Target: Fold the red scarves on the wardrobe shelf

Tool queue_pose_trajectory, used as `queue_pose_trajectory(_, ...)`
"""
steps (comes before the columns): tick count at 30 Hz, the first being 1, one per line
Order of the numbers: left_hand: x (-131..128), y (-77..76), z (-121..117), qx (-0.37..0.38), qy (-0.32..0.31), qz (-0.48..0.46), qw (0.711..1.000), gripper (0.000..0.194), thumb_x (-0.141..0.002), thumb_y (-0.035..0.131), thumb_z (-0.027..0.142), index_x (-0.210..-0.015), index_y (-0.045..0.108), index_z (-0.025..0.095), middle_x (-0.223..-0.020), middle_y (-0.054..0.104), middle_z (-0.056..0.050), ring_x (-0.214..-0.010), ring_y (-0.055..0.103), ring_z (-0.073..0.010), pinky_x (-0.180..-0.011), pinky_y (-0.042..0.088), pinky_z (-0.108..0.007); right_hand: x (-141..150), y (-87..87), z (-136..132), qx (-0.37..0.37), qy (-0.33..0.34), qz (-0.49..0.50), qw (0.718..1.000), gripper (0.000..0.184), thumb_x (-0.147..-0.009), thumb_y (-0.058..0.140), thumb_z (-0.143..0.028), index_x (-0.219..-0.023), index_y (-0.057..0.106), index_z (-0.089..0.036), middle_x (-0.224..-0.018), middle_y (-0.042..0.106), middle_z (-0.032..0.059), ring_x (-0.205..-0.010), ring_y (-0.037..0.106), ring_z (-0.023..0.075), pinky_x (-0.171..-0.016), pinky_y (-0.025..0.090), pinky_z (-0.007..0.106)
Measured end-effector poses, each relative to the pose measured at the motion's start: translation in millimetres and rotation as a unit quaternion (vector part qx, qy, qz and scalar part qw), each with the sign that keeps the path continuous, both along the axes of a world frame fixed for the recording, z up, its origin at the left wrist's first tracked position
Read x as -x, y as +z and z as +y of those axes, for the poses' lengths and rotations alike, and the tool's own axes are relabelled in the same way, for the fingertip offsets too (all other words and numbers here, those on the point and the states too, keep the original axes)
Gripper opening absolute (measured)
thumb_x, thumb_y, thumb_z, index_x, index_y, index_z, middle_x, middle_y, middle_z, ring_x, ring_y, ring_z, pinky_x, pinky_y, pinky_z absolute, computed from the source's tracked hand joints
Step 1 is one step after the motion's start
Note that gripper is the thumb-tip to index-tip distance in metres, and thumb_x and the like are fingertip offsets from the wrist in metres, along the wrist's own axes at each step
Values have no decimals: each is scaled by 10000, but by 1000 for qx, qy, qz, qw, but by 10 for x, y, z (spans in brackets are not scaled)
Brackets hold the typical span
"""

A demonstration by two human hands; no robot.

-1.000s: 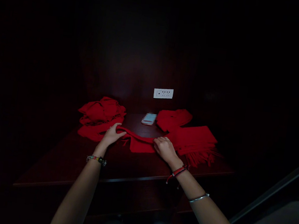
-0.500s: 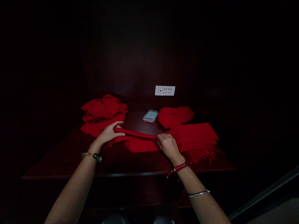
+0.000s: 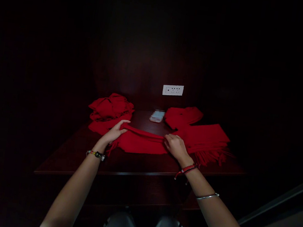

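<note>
A red fringed scarf (image 3: 143, 144) lies across the front of a dark wooden desk, its far edge lifted between my two hands. My left hand (image 3: 115, 131) pinches that edge at the left end between thumb and fingers. At the right end, my right hand (image 3: 175, 145) is closed on the same edge, knuckles up. Loose fringe hangs below my left hand. Just right of my right hand is a folded stack of red scarves (image 3: 206, 137) with fringes toward the front. Behind my left hand sits a crumpled red heap of cloth (image 3: 110, 108).
Another red cloth bundle (image 3: 183, 115) rests at the back right. A pale, pixelated flat object (image 3: 157, 115) lies mid-desk, below a white wall socket (image 3: 173, 90). The desk's front edge (image 3: 138, 173) runs above my knees. Dark walls surround the back and sides.
The scarf between my hands has spread from a narrow, sagging strip into a wider, flatter panel toward me. Both hands keep hold of its edge. The whole view has shifted slightly.
</note>
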State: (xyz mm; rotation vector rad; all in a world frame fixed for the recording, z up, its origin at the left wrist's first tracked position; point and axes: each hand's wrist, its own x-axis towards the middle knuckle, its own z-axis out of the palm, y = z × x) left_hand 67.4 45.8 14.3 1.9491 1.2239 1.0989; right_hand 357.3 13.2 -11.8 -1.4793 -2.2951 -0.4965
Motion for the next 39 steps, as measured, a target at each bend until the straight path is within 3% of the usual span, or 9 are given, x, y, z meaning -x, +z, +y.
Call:
queue_pose_trajectory(4, 95, -39, 34, -74, 46, 160, 983, 377, -689, 491, 158, -1066, 500, 161, -1001, 562, -56, -913, 530, -180, -829, 405, -321, 23, -13, 4, 25, 8, -21, 999, 171, -840, 397, -176, -864, 566, -160, -822, 604, 63, -767, 527, 161, -711, 322, 251)
queue_pose_trajectory(8, 163, -31, 29, -172, 11, 303, 937, 285, -621, 451, 61, -850, 577, 174, -863, 554, -34, -864, 509, -176, -817, 395, -307, 33, -24, -5, 30, 58, -38, 997, 169, -833, 416, -158, -889, 575, -162, -855, 606, 62, -818, 519, 161, -749, 318, 256)
queue_pose_trajectory(11, 165, -7, -56, -204, -10, 317, 926, 264, -633, 404, 50, -796, 568, 176, -846, 539, -28, -853, 501, -168, -808, 391, -297, 32, -38, 2, 27, 79, -39, 996, 147, -816, 454, -171, -887, 583, -163, -861, 609, 57, -840, 515, 167, -765, 318, 262)
queue_pose_trajectory(17, 127, 166, -352, -238, 13, 251, 938, 203, -720, 406, 114, -859, 542, 170, -864, 543, -24, -855, 507, -162, -798, 395, -291, 8, -33, -10, -28, 76, 27, 996, 175, -839, 435, -213, -851, 595, -142, -796, 611, 64, -784, 524, 173, -747, 337, 267)
queue_pose_trajectory(20, 138, 188, -499, -215, -4, 265, 940, 207, -756, 427, 177, -930, 537, 177, -936, 551, -35, -917, 506, -174, -838, 385, -311, -17, -27, -67, -50, 93, 63, 992, 203, -854, 414, -221, -881, 598, -139, -799, 614, 64, -780, 529, 171, -746, 343, 267)
queue_pose_trajectory(25, 221, -34, -556, -111, -8, 275, 955, 526, -660, 543, 178, -1172, 423, 177, -1183, 490, -82, -1068, 467, -202, -906, 361, -345, -36, -74, -143, -34, 130, 36, 990, 211, -855, 421, -240, -871, 615, -156, -813, 623, 55, -765, 535, 175, -736, 352, 277)
queue_pose_trajectory(30, 286, -55, -491, -102, 21, 249, 963, 393, -612, 476, 46, -978, 553, 168, -1031, 587, -52, -974, 532, -173, -873, 385, -321, -58, -108, -134, -29, 138, 46, 989, 242, -867, 397, -246, -922, 611, -147, -848, 628, 67, -793, 538, 176, -753, 360, 282)
queue_pose_trajectory(33, 302, -44, -489, -103, 27, 226, 968, 444, -617, 546, 112, -1057, 524, 168, -1089, 562, -71, -1006, 514, -195, -877, 381, -345, -64, -114, -131, -25, 140, 47, 989, 244, -863, 401, -238, -960, 606, -147, -878, 625, 75, -815, 534, 181, -760, 366, 292)
queue_pose_trajectory(39, 287, -147, -513, -1, 37, 118, 992, 580, -580, 623, 196, -1143, 484, 182, -1164, 540, -69, -1036, 506, -208, -895, 377, -333, -36, -143, -117, -1, 211, -4, 977, 244, -843, 436, -204, -1036, 583, -184, -945, 612, 72, -900, 516, 181, -799, 366, 310)
